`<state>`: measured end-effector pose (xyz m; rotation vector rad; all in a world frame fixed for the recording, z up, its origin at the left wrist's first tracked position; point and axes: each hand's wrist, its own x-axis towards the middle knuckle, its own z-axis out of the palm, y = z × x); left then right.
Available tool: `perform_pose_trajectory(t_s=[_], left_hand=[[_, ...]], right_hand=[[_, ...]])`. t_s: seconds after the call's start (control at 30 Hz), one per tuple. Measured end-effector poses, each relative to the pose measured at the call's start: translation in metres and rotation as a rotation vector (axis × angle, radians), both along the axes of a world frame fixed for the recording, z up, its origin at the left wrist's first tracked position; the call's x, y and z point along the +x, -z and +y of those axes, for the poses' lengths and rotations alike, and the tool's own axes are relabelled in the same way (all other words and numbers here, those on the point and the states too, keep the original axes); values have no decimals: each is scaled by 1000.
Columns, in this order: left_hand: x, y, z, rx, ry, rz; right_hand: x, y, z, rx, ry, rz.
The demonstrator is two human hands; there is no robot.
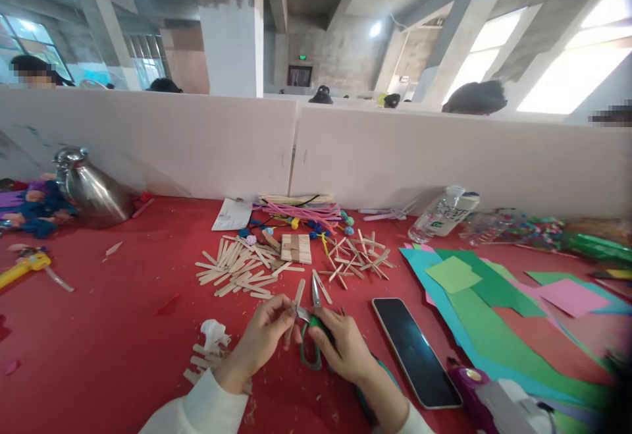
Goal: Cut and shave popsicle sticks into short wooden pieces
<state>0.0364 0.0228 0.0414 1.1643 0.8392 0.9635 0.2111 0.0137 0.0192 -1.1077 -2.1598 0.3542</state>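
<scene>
My left hand (pixel 259 342) pinches a wooden craft stick (pixel 295 309) near its lower end, holding it upright over the red table (pixel 123 315). My right hand (pixel 345 348) grips green-handled scissors (pixel 312 328), whose blades point away from me and lie against the stick. Just beyond both hands lies a scattered heap of craft sticks (pixel 237 269) and a small block of glued sticks (pixel 296 247).
A black phone (pixel 415 352) lies right of my hands, beside coloured paper sheets (pixel 494 302) and a purple glue gun (pixel 488 398). Pipe cleaners (pixel 306 211), a plastic bottle (pixel 442 213), a metal kettle (pixel 91 190) and a white partition (pixel 197 144) stand behind. Other people's heads show over the partition.
</scene>
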Motion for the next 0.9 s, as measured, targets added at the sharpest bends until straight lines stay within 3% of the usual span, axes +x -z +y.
perform_pose_trajectory(t_s=[0.13, 0.33, 0.6, 0.9], left_hand=[[-2, 6, -7, 71, -56, 36], [-3, 12, -3, -73, -126, -60], [-3, 3, -3, 66, -141, 109], [-3, 5, -6, -95, -68, -111]], right_hand=[[2, -6, 0, 60, 23, -63], [2, -10, -3, 30, -151, 21], [-5, -3, -4, -32, 3, 61], [-7, 1, -1, -11, 13, -18]])
